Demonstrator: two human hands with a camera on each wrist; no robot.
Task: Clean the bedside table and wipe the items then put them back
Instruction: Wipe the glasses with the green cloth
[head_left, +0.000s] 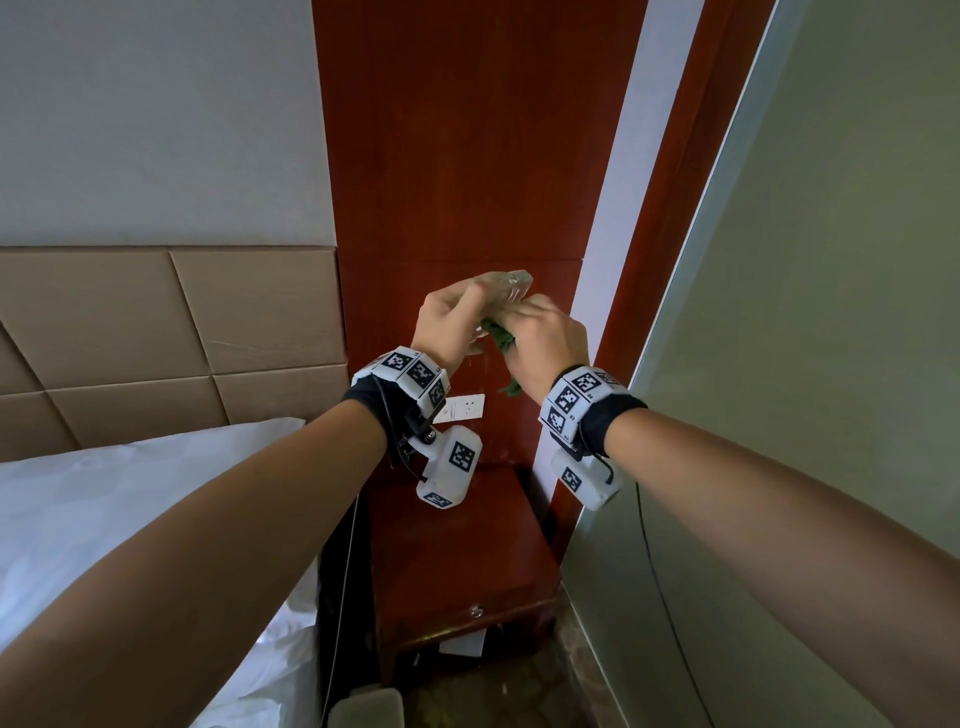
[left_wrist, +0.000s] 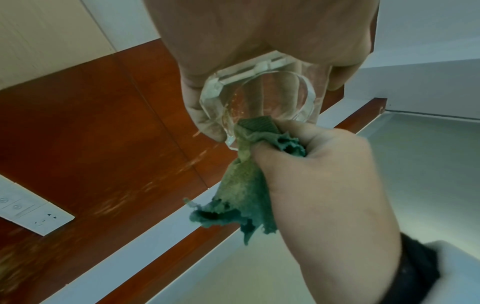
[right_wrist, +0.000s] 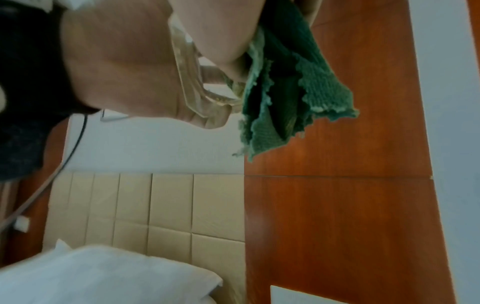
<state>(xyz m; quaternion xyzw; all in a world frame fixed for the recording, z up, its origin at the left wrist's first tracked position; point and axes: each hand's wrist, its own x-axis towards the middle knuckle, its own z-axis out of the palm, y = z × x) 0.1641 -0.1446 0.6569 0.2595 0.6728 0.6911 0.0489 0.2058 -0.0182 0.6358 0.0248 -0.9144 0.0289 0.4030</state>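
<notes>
The person stands by the bed and holds a clear glass dish (head_left: 501, 291) up in the air, high above the bedside table (head_left: 457, 545). It looks like a thick ashtray. The left hand (head_left: 449, 325) has its fingers curled round the dish's edge and grips it tight. I think it is held up like this so the light shines through and the dirty spots show.

The right hand (head_left: 545, 338) pinches a green cloth (left_wrist: 244, 181), with its fingers closed on it. A folded corner of the cloth is pushed against the dish's rim at about 6 o'clock in the left wrist view. The rest of the cloth hangs loose below the hand. The hands are close together, so one can hold still while the other rubs.

The table top, at 6 o'clock from the hands in the head view, is bare where I can see it, though the arms hide part of it. So the dish was lifted off to be wiped. A white wall socket (head_left: 465, 408) sits on the red wood panel (head_left: 467, 156) just below the hands. The bed (head_left: 130, 493) is at 8 o'clock.

Glass is slippery and heavy, so I would guess a firm hold matters here. The dish is not back on the table yet.
</notes>
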